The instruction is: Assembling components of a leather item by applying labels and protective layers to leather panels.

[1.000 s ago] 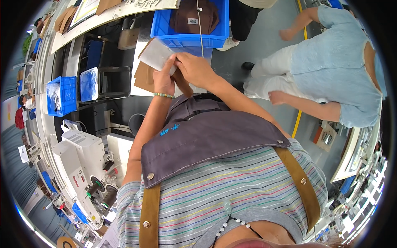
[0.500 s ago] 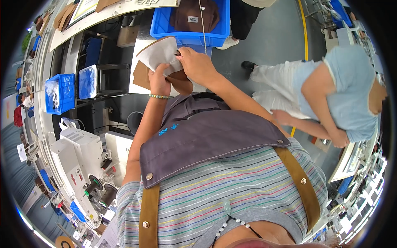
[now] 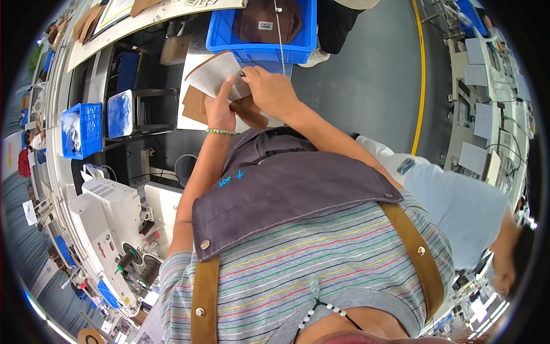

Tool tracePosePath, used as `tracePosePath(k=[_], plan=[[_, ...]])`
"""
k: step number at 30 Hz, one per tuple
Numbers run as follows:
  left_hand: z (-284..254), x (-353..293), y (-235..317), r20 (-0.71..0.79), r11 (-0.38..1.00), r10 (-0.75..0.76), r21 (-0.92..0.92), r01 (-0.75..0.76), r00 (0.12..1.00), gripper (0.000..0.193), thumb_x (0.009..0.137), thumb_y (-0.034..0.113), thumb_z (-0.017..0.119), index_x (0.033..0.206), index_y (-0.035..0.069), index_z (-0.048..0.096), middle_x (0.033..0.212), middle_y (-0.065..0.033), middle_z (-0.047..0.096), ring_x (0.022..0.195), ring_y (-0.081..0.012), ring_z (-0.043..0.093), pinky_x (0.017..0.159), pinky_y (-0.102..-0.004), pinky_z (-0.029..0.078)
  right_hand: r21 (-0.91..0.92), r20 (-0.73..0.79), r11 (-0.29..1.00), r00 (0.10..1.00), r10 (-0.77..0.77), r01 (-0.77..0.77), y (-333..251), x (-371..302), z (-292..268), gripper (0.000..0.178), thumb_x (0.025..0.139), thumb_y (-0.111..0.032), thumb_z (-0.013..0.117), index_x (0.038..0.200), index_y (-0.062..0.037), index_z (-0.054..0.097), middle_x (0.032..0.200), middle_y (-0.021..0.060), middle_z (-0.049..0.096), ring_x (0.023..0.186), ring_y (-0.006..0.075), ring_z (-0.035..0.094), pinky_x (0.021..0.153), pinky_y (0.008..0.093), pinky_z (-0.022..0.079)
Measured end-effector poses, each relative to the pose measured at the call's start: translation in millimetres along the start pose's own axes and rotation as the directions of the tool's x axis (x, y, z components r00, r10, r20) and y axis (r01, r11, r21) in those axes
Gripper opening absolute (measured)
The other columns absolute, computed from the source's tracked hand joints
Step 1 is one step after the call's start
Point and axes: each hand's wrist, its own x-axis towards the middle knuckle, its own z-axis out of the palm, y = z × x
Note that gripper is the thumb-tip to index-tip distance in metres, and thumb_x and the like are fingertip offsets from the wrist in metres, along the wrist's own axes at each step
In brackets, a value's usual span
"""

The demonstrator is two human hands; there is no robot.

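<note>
In front of my apron, my left hand [image 3: 221, 110] is closed on a curved brown leather-like piece with a pale grey-white inner side [image 3: 212, 74], thumb lying on the pale face. My right hand [image 3: 273, 94] is closed in a pinch at the piece's right edge. A small dark object [image 3: 243, 74] pokes out of its fingertips against the pale side; its kind is too small to tell. A brown flap [image 3: 250, 112] of the piece hangs below, between the hands. Flat brown pieces [image 3: 195, 105] lie on the white table [image 3: 196, 54] beneath.
Just beyond my hands stands a blue crate [image 3: 260, 54] with a brown fabric-like item [image 3: 266, 17] in it; a white cord hangs across it. Left are a blue-topped stool [image 3: 120, 114], another blue crate [image 3: 83, 132] and a white sewing machine [image 3: 112, 200]. A person [image 3: 458, 200] is at right.
The piece and both hands have shifted slightly, and my left thumb lies farther up the pale face. The person at right has moved toward me and turned away.
</note>
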Motion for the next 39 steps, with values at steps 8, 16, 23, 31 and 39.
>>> tracePosePath(k=[8,16,23,31,39], plan=[[-1.3,5.0,-3.2,-0.014,0.999,0.032,0.043,-0.032,0.999,0.042,0.085,0.005,0.080,0.122,0.000,0.061,0.116,-0.0072,0.067,0.105,-0.0187,0.064,0.089,-0.0337,0.051,0.000,0.006,1.000,1.000,-0.027,0.027,0.0,0.8,3.0,0.018,0.101,-0.021,0.051,0.106,-0.0045,0.056,0.088,0.0139,0.066,0.070,0.0384,0.066,0.057,0.0478,0.050],[1.6,2.8,-6.1,-0.032,0.990,0.098,0.103,-0.094,0.995,0.043,0.085,0.004,0.078,0.124,-0.001,0.060,0.115,-0.0071,0.067,0.105,-0.0176,0.063,0.090,-0.0328,0.051,-0.004,-0.002,0.999,0.999,-0.042,0.042,2.2,0.5,5.4,0.017,0.100,-0.020,0.052,0.103,-0.0041,0.056,0.088,0.0148,0.067,0.069,0.0387,0.066,0.056,0.0484,0.050],[6.4,0.3,-10.8,-0.055,0.961,0.183,0.220,-0.167,0.982,0.033,0.086,0.005,0.077,0.116,-0.002,0.065,0.111,-0.0078,0.070,0.100,-0.0153,0.065,0.087,-0.0303,0.052,-0.063,0.004,0.997,0.999,-0.041,0.041,-0.6,0.8,5.4,0.017,0.092,-0.018,0.059,0.098,-0.0029,0.057,0.085,0.0150,0.067,0.069,0.0358,0.069,0.056,0.0454,0.053],[1.4,3.0,-13.3,0.013,0.950,0.154,0.274,-0.152,0.988,0.033,0.088,0.005,0.076,0.118,-0.001,0.065,0.113,-0.0072,0.069,0.102,-0.0159,0.065,0.087,-0.0307,0.051,0.014,0.031,0.998,0.998,-0.060,0.059,13.2,2.9,11.5,0.018,0.087,-0.017,0.062,0.097,-0.0033,0.058,0.088,0.0161,0.070,0.071,0.0359,0.070,0.059,0.0450,0.054],[-2.3,20.7,-17.6,-0.210,0.988,0.148,0.076,-0.134,0.966,0.037,0.094,0.009,0.070,0.126,-0.006,0.058,0.123,-0.0111,0.064,0.108,-0.0189,0.063,0.094,-0.0326,0.049,0.118,0.003,0.991,0.998,0.066,-0.066,9.6,-0.5,5.6,0.021,0.101,-0.024,0.052,0.100,-0.0035,0.058,0.090,0.0187,0.068,0.078,0.0399,0.066,0.063,0.0500,0.050]])
